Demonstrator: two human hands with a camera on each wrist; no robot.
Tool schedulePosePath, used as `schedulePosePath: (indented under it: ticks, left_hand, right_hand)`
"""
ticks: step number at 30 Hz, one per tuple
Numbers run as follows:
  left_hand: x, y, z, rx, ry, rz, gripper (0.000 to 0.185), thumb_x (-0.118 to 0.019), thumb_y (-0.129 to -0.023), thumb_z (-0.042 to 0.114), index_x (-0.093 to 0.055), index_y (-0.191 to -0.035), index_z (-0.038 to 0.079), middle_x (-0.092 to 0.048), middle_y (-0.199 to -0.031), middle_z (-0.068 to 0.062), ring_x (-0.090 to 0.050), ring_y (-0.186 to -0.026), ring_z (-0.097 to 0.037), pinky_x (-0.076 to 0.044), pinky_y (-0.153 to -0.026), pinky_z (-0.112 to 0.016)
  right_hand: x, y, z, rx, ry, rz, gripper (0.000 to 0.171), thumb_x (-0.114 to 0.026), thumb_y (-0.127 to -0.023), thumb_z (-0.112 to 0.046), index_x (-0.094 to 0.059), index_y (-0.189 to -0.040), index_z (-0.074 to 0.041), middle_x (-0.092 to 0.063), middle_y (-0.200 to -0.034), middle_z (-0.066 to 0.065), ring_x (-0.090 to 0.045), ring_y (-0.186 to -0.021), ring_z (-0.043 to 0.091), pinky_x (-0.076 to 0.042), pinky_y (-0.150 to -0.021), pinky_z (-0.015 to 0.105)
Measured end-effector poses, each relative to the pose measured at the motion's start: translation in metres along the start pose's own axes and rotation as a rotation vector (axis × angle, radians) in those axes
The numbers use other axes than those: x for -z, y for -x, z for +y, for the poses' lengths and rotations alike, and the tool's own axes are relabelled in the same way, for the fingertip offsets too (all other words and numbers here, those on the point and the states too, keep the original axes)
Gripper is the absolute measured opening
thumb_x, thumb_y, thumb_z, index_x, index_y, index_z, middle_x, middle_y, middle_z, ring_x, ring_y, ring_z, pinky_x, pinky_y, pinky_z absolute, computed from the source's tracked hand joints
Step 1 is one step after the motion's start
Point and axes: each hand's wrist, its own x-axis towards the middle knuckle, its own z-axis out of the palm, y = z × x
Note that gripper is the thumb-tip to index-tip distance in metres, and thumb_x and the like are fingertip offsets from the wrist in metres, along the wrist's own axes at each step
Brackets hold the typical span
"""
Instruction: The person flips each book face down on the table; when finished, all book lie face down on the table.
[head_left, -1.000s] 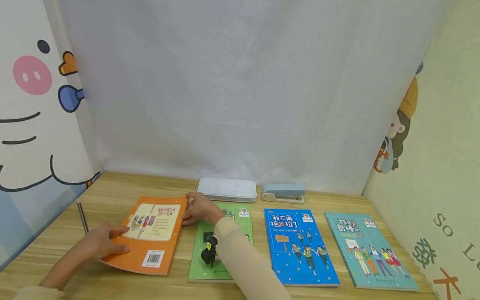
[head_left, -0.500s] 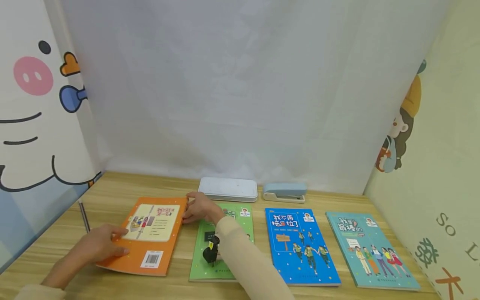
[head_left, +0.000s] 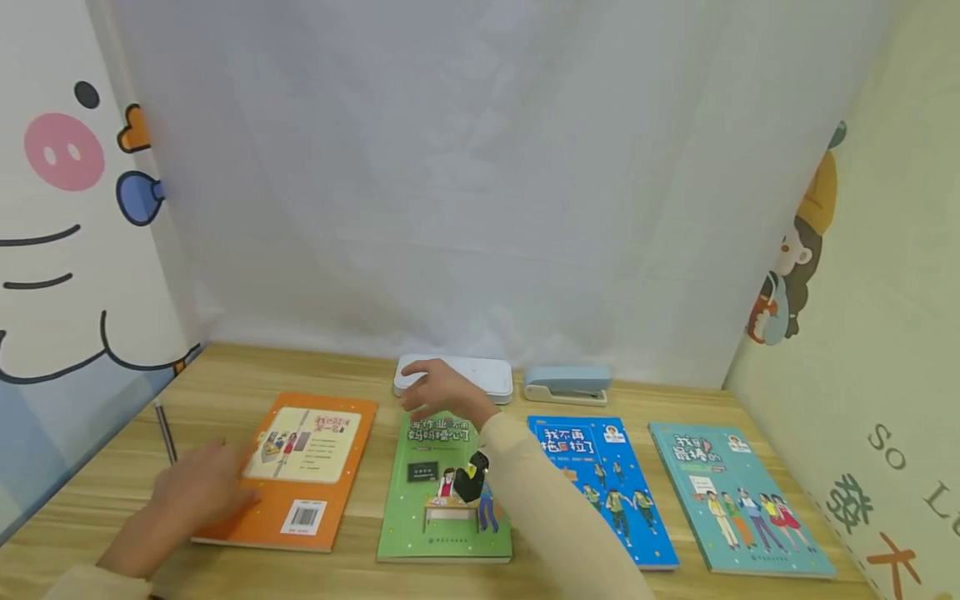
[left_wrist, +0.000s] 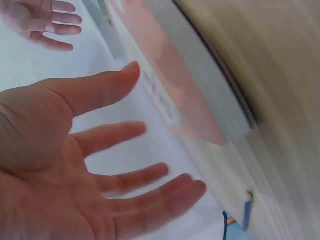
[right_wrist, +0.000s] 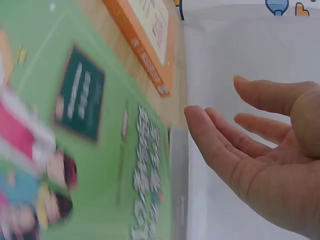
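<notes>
An orange book (head_left: 337, 492) lies back cover up, barcode showing, on the left part of the table. Over its lower left corner hovers my left hand (head_left: 201, 492), blurred; the left wrist view shows its fingers (left_wrist: 135, 195) spread and apart from the book's edge. My right hand (head_left: 448, 392) is raised above the top of a green book (head_left: 420, 533), in front of the white case (head_left: 491, 372). In the right wrist view its fingers (right_wrist: 220, 145) are loosely bent around nothing. The green book's cover shows a blackboard and a desk.
A blue book (head_left: 637, 533), partly behind my right sleeve, and a teal book (head_left: 750, 500) lie to the right. A blue stapler (head_left: 567, 383) stands beside the case at the back. A dark pen (head_left: 166, 432) lies near the left edge.
My right hand has let go of the orange book's top right corner and moved right, above the green book. My left hand has lifted off its left side. The orange book stays put.
</notes>
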Motion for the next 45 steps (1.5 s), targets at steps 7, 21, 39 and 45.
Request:
schedulePosePath:
  ticks: [7,21,39,45]
  left_hand:
    - [-0.003,-0.011,0.029,-0.27,0.034,0.092,0.066,-0.086,-0.076,0.027,-0.062,-0.132,0.002,-0.044,-0.141,-0.039,-0.046,-0.123,-0.061,-0.046,-0.09,-0.071]
    - [-0.025,-0.025,0.095,-0.634,0.236,-0.052,0.074,-0.086,-0.071,0.047,-0.064,-0.134,0.014,-0.038,-0.156,-0.023,-0.034,-0.142,-0.05,-0.04,-0.106,-0.067]
    - [-0.045,-0.029,0.129,-0.77,0.127,-0.231,0.083,-0.084,-0.068,0.061,-0.058,-0.14,0.029,-0.037,-0.159,-0.017,-0.03,-0.147,-0.046,-0.033,-0.112,-0.067]
    - [-0.046,-0.027,0.133,-0.768,0.112,-0.233,0.082,-0.084,-0.068,0.06,-0.059,-0.139,0.028,-0.037,-0.159,-0.017,-0.03,-0.147,-0.046,-0.034,-0.111,-0.067]
  right_hand:
    - [0.034,0.021,0.004,-0.013,0.234,0.059,0.05,-0.064,-0.095,-0.004,-0.049,-0.142,0.003,-0.063,-0.127,0.027,-0.064,-0.116,0.04,-0.059,-0.089,0.045]
    - [0.068,0.053,0.033,-0.05,0.292,0.163,0.044,-0.063,-0.096,-0.005,-0.053,-0.138,0.004,-0.064,-0.127,0.026,-0.064,-0.117,0.039,-0.058,-0.092,0.045]
    - [0.076,0.063,0.061,-0.109,0.215,0.209,0.045,-0.067,-0.094,-0.004,-0.054,-0.137,0.003,-0.057,-0.137,0.031,-0.06,-0.123,0.042,-0.057,-0.092,0.047]
    - [0.074,0.063,0.063,-0.126,0.203,0.217,0.048,-0.07,-0.091,-0.005,-0.055,-0.136,0.003,-0.059,-0.134,0.03,-0.063,-0.118,0.041,-0.058,-0.09,0.046]
